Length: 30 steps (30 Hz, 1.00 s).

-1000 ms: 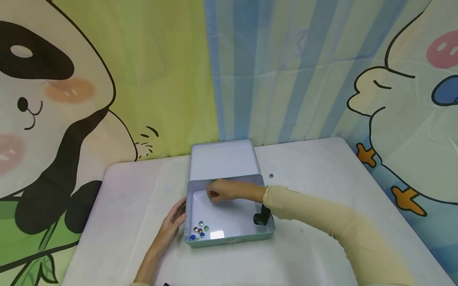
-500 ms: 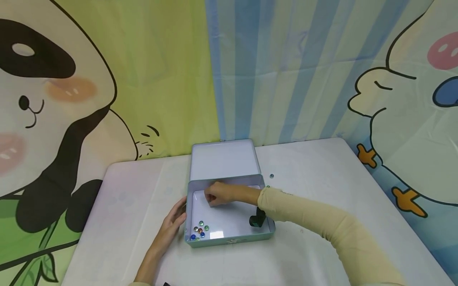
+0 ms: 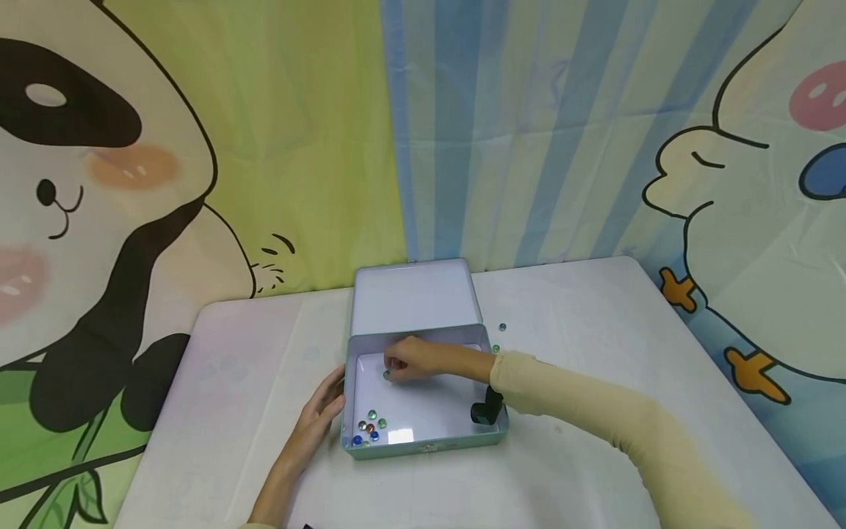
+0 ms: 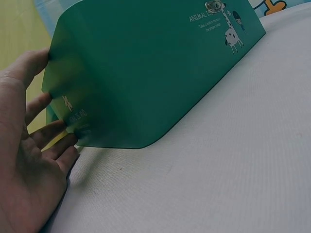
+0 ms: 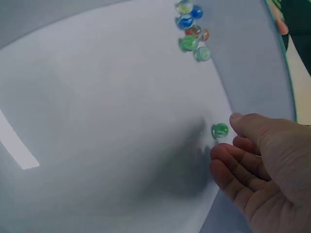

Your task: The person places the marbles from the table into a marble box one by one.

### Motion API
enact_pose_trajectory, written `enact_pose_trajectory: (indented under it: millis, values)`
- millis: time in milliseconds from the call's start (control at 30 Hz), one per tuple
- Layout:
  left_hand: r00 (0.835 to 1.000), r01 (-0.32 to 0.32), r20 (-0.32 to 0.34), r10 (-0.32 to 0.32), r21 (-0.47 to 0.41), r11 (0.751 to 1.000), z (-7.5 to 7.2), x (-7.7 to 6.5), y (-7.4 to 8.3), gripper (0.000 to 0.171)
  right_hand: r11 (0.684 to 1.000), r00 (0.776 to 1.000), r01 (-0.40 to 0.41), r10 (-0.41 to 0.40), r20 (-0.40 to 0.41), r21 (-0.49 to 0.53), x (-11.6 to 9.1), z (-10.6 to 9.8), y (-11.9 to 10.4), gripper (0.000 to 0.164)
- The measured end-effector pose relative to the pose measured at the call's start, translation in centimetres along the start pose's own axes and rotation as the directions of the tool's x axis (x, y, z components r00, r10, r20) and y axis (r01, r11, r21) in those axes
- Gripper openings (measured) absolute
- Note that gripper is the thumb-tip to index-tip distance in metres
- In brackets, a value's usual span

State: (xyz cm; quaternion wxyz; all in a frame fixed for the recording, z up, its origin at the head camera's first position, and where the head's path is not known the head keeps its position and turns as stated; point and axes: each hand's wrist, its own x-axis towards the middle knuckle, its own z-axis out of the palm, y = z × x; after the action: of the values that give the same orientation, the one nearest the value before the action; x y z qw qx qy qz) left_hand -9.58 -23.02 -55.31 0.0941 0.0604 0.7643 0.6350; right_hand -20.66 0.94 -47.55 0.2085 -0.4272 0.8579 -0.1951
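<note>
A green tin box (image 3: pixel 456 442) with a pale inside lies on the table, its hinged lid (image 3: pixel 413 297) swung back. The left hand (image 3: pixel 320 411) rests its fairly straight fingers and thumb against the tin's left side; the left wrist view shows the green outer wall (image 4: pixel 136 73) with a giraffe picture. Inside the tin is the right hand (image 3: pixel 411 358), fingers loosely bent. Just off its thumb and fingertips, a green glass marble (image 5: pixel 220 130) sits on the tin floor with a small gap. Several other marbles (image 3: pixel 370 427), blue, green and amber, cluster in the near left corner.
Two more marbles lie on the white table (image 3: pixel 568 316) right of the tin: a bluish one (image 3: pixel 502 327) and a green one (image 3: pixel 496 349) close to its wall. A black wrist camera (image 3: pixel 487 408) hangs under the right wrist. Cartoon curtains (image 3: pixel 317 147) stand behind the table.
The right hand shifted slightly left, then drew back right, and the green marble now shows beside its fingertips, let go on the tin floor. The left hand stays in place.
</note>
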Motion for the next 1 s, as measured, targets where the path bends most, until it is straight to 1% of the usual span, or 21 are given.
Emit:
enact_pose_trajectory:
  millis: [167,300,400,500,600,700,767,867,933,1000]
  values:
    - [1.000,-0.003,-0.005,0.003,0.007,1.000,0.0,0.0,-0.1,0.052,0.993,0.999,0.033,-0.029,-0.037,0.109,-3.1,-1.6,-0.6,0.024]
    - [1.000,-0.017,0.011,0.017,-0.010,1.000,0.0,0.0,-0.1,0.053,0.972,0.994,0.063,-0.042,-0.096,0.226,-6.5,-2.7,-0.9,0.021]
    - [0.999,-0.024,0.024,0.025,-0.022,0.999,0.0,0.1,-0.1,0.053,0.934,0.987,0.079,-0.025,-0.158,0.349,-9.5,-3.2,-0.8,0.017]
    - [1.000,-0.019,0.024,0.020,-0.022,1.000,0.0,0.1,-0.1,0.053,0.880,0.976,0.085,0.021,-0.215,0.468,-12.6,-3.1,-0.4,0.014]
    - [1.000,-0.019,0.018,0.019,-0.017,1.000,0.0,0.2,-0.1,0.053,0.834,0.960,0.088,0.076,-0.271,0.545,-15.4,-2.8,0.1,0.012]
    - [1.000,-0.013,0.018,0.014,-0.011,1.000,0.0,0.2,-0.1,0.053,0.809,0.936,0.082,0.138,-0.324,0.583,-17.8,-2.7,0.8,0.012]
    - [1.000,-0.011,0.017,0.011,-0.012,1.000,0.0,0.1,-0.1,0.053,0.812,0.914,0.077,0.174,-0.366,0.579,-18.9,-2.7,1.5,0.013]
    - [1.000,-0.011,0.017,0.011,-0.017,1.000,-0.1,0.1,0.0,0.053,0.834,0.879,0.027,0.242,-0.410,0.551,-19.9,-2.8,3.1,0.013]
    - [1.000,-0.013,0.019,0.014,-0.025,1.000,-0.1,0.1,0.0,0.053,0.859,0.857,-0.028,0.284,-0.431,0.511,-20.1,-2.5,4.5,0.014]
    - [0.999,-0.019,0.029,0.020,-0.035,0.999,0.0,0.1,0.0,0.053,0.884,0.837,-0.106,0.327,-0.439,0.456,-20.3,-2.2,6.2,0.014]
